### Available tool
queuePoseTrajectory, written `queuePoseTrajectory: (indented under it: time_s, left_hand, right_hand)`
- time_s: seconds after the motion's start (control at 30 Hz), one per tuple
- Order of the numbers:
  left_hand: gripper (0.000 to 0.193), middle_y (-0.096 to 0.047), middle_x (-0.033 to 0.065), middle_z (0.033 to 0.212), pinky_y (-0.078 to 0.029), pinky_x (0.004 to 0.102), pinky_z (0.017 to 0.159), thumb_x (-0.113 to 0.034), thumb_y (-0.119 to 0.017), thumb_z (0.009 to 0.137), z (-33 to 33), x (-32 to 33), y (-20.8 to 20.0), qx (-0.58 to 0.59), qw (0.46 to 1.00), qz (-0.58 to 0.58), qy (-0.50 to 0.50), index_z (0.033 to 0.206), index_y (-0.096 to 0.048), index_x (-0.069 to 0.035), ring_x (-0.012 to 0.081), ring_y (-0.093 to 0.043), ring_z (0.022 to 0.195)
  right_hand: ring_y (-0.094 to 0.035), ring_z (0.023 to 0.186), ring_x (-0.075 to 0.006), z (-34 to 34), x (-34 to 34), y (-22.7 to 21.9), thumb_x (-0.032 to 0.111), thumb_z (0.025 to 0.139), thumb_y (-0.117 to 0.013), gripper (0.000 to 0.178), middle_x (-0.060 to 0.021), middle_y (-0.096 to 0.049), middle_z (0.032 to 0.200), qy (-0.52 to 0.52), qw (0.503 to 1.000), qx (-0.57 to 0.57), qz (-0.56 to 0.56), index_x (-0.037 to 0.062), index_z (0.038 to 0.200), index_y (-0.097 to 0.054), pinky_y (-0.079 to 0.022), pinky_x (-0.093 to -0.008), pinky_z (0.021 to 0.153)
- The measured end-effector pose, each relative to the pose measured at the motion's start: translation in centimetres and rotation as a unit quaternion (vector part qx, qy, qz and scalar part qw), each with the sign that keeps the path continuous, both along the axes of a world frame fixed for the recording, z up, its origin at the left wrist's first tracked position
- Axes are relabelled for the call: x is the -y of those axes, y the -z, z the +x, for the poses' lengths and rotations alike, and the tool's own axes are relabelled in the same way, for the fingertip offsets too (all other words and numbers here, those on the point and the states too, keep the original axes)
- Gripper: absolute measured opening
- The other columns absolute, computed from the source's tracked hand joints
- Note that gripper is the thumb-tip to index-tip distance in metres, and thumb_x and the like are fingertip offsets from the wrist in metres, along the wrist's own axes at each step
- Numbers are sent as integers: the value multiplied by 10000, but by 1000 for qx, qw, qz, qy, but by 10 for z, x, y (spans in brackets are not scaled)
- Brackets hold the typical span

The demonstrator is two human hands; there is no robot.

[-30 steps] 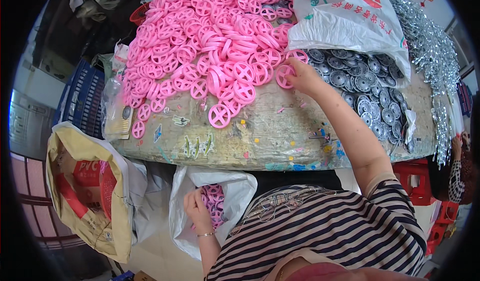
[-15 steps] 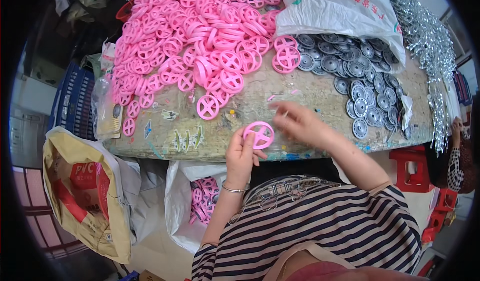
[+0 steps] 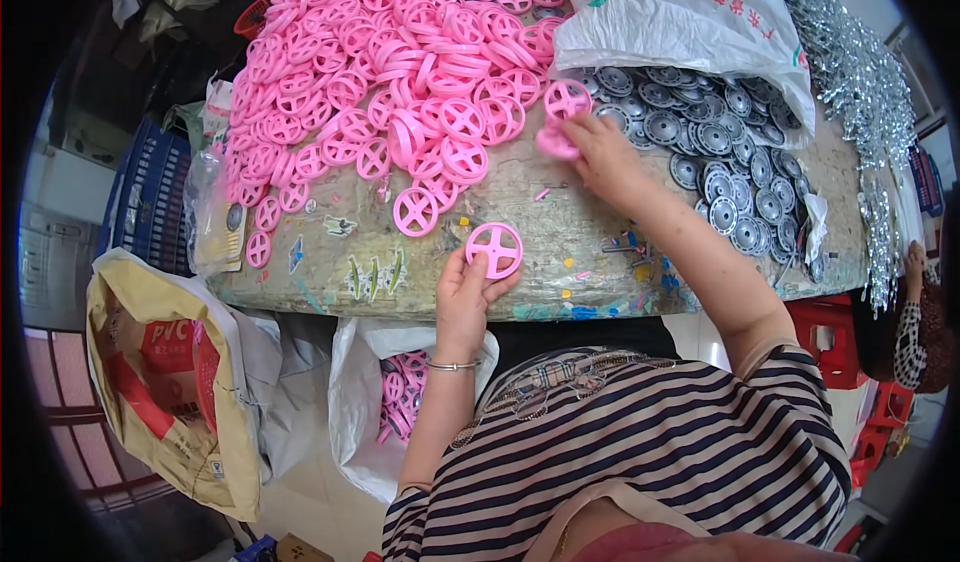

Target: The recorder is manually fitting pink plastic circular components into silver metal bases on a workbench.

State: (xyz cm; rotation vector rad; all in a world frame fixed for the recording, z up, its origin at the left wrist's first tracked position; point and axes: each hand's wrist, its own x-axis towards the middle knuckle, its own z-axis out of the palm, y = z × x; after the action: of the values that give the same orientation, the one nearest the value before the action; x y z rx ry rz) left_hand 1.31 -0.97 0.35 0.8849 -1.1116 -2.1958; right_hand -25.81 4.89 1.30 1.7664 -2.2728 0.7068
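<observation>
Over the table's near edge, my left hand [image 3: 462, 300] is closed on a pink four-spoke wheel [image 3: 496, 252], thumb on its face. My right hand [image 3: 608, 160] reaches farther out, its fingers on a slightly blurred pink wheel [image 3: 552, 143]. Just beyond those fingers lies another pink wheel [image 3: 568, 99], beside the grey discs. A big heap of pink wheels [image 3: 400, 62] covers the far left and middle. Round grey discs [image 3: 745, 202] are piled at the right, some spilling from a white plastic bag [image 3: 680, 22].
The worn table [image 3: 520, 202] carries stickers and small scraps. Below its edge stands a white sack [image 3: 352, 402] containing pink pieces. A tan paper bag [image 3: 215, 462] gapes open at the left. Silver tinsel [image 3: 850, 72] hangs at the right, near red stools [image 3: 835, 337] and another person's arm [image 3: 912, 312].
My right hand has moved away from the left, outward to the pink wheels beside the grey discs, and one has shifted under its fingers. My left hand has drifted slightly left with its wheel.
</observation>
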Motion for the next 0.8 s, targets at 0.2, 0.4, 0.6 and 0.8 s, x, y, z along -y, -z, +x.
queuePoseTrajectory:
  time_s: [0.2,0.4,0.6,0.8]
  left_hand:
    - [232,-607,132,1058,-573,342,813,-109,-455,979,4,0,-2,-16,1000,-8,7,1173,-460,18,218,-641,960]
    - [242,-590,129,1090,-572,337,814,-105,-463,975,1,-1,-2,-11,1000,-20,6,1183,-458,20,213,-634,976]
    - [262,-584,126,1105,-567,340,824,-108,-469,974,5,-2,1,-15,999,-27,10,1200,-453,23,209,-629,987]
    - [279,-583,130,1116,-564,335,832,-111,-474,973,5,-2,1,-11,999,-27,16,1215,-448,27,208,-626,993]
  right_hand:
    - [-492,1057,-372,16,-33,-6,-90,715,-510,523,-163,-524,1197,3,1000,30,9,68,1213,-534,-422,-425,920]
    - [-521,1018,-365,-29,-37,-9,-73,768,-487,365,-168,-571,1094,43,996,72,-35,33,1104,-584,-421,-422,893]
    - [-515,1030,-361,-28,-35,-1,12,810,-549,326,-166,-562,1126,65,994,86,-31,32,1134,-574,-422,-411,890]
    - [-500,1075,-369,-47,-24,8,129,778,-664,461,-174,-545,1160,99,995,12,-4,15,1204,-531,-428,-405,913]
